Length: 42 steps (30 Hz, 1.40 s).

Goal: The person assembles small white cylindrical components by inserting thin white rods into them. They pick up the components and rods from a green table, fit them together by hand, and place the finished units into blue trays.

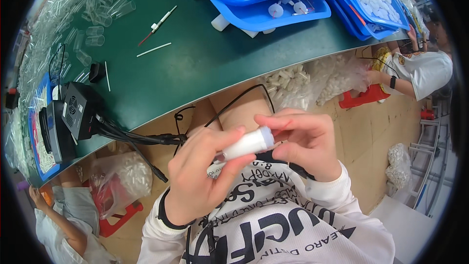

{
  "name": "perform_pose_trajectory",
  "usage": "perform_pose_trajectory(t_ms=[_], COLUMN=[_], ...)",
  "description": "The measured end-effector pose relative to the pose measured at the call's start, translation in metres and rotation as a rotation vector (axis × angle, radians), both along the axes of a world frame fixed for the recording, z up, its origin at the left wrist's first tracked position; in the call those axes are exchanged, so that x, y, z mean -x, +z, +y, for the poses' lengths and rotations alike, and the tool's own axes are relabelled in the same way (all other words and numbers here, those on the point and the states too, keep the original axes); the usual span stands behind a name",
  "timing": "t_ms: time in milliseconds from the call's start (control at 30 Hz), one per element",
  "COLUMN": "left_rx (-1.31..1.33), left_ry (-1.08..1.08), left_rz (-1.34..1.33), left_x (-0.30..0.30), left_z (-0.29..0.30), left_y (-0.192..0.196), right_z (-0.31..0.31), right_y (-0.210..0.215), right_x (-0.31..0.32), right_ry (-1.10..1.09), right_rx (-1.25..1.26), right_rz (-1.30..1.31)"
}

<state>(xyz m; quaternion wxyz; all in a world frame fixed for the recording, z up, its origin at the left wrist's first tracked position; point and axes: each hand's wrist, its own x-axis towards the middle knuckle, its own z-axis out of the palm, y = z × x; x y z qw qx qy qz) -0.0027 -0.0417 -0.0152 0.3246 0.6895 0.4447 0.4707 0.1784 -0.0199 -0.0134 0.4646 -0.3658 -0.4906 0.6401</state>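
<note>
A: L hand first?
B: Fingers curled round a white plastic tube, thumb on the underside, tube tilted up to the right. Held in mid-air over the lap, below the tabletop edge, not touching it.
A: R hand?
B: Fingertips pinched at the tube's right end, at or just past the cap. Grasping smth there, but can't tell if it's the tube itself or a small part; a thin red streak shows by the fingers, too blurred to name.
A: Room around them?
B: Open gap btwn hands and the curved green tabletop edge above. Black cables hang off that edge just left of the L hand, near but apart. Floor to the right is bare cardboard-coloured.
A: Further out?
B: Black box device sits at the tabletop's left edge, cables running from it. Clear tubes scattered top left, blue trays stacked top centre-right with white parts, cut off by the frame. Bags of white parts under the tabletop.
A: Other ppl?
B: One person far right, one lower left, both partly cut off at the rim.
</note>
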Motion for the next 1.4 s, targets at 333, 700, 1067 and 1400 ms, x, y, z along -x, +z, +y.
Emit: perform_pose_trajectory(t_ms=[333,700,1067,1400], left_rx=[-0.051,-0.096,-0.165,0.726], left_ry=[-0.06,-0.146,-0.195,-0.271], left_rz=[-0.049,0.076,0.049,-0.571], left_x=[-0.004,0.006,0.003,0.004], left_z=[0.0,0.002,0.005,0.001], left_y=[-0.006,0.001,-0.007,0.003], right_z=[0.016,0.009,0.007,0.016], right_y=[0.005,0.004,-0.004,-0.011], right_x=[-0.015,-0.018,-0.019,-0.027], right_ry=[0.156,0.148,0.138,-0.237], right_rx=[-0.18,-0.559,-0.661,-0.714], right_rz=[-0.288,-0.414,-0.413,-0.45])
